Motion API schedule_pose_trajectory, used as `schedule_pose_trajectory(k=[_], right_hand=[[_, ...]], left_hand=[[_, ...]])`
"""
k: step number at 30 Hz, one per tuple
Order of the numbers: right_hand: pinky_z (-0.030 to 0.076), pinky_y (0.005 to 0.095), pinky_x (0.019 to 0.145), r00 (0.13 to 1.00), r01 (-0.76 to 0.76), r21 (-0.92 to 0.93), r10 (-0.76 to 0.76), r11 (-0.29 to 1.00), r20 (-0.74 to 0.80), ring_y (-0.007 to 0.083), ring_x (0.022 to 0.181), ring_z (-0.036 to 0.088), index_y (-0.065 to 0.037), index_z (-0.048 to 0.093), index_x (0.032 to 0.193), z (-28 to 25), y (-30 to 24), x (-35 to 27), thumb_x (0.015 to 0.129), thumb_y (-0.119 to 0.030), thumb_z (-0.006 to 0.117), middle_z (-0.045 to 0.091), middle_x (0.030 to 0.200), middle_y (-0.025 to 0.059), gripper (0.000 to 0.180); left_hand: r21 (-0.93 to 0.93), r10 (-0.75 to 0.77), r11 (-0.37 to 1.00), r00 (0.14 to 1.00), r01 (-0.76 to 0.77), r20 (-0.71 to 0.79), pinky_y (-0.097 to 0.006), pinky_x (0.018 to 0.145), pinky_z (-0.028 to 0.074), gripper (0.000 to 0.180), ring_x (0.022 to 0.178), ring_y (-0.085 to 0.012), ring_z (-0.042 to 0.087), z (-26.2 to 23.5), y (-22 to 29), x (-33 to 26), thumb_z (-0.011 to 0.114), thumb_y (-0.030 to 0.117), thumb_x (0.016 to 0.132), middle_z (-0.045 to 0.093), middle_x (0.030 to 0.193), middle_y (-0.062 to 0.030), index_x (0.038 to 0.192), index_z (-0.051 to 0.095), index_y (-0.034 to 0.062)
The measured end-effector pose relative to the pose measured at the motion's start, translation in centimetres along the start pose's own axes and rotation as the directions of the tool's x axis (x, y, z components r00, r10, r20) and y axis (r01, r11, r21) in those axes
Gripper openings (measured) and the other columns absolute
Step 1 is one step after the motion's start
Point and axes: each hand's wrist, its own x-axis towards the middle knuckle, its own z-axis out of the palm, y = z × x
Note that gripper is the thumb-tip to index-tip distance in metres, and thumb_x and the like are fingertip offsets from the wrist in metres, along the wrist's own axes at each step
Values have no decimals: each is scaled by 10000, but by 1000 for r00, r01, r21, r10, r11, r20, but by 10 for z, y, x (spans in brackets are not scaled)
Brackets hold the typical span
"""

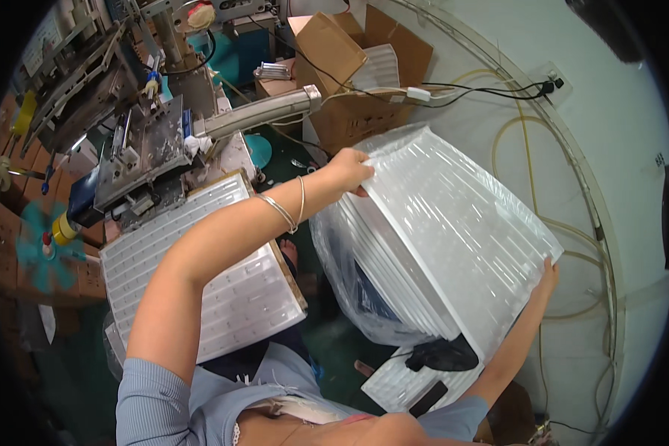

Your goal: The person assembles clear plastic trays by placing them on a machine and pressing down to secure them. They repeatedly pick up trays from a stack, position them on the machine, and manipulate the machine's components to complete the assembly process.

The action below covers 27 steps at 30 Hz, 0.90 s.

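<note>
A ribbed, translucent white plastic tray (461, 223) lies tilted in front of me on the right. My left hand (351, 171) pinches its upper left edge, and my right hand (546, 281) has hold of its right edge, the fingers partly hidden. Below it is a stack of similar trays (394, 271) inside a clear plastic bag (331, 267). Whether the held tray still touches the stack, I cannot tell. To my left, under my forearm, another ribbed tray (253, 312) filled with rows of small parts rests on a board.
A metal bench machine (149, 141) stands at the far left, near a teal fan (44, 245). An open cardboard box (364, 111) sits at the back. Cables and a yellow hose (526, 141) run along the right wall. A black phone-like object (428, 399) lies on a lower tray.
</note>
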Motion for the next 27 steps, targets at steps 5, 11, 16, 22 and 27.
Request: schedule_pose_trajectory(k=[5,11,16,22,27], right_hand=[[463,300,770,999,34,-25,-33,999,21,160,899,570,1,561,1149,-15,-29,-6,876,-135,587,608,1015,68,306],[488,317,751,999,-31,25,30,999,34,184,894,594,-8,563,1146,-17,-95,-51,888,-155,582,617,1012,78,297],[487,326,780,982,15,17,-18,1000,188,201,928,594,-2,536,1173,-8,-123,-67,883,-190,594,607,1054,95,350],[484,338,813,908,8,115,-55,993,416,218,969,583,8,511,1189,79,-177,-151,885,-203,582,582,1109,120,376],[494,317,786,756,12,180,-127,984,642,198,922,593,-4,523,1159,171,-165,-191,894,-170,562,597,1052,106,315]], left_hand=[[4,58,998,998,-58,34,-327,600,553,272,804,-218,619,-1,7,-26,571,109,869,621,941,-127,1087,563,-55],[-86,117,989,993,-117,2,-284,569,564,302,759,-230,622,-13,20,-96,543,43,855,607,959,-184,1102,535,-130],[-200,166,966,986,-164,-7,-285,561,555,288,753,-205,623,-40,1,-172,541,63,870,617,911,-161,1098,529,-112],[-234,222,937,960,-258,-171,-266,643,526,386,828,-149,615,-86,-41,-297,558,174,887,615,985,-107,1197,489,-44],[-257,157,924,894,-283,-419,-259,738,512,394,905,-138,600,-114,-94,-402,554,143,890,600,1051,-108,1221,471,-54]])
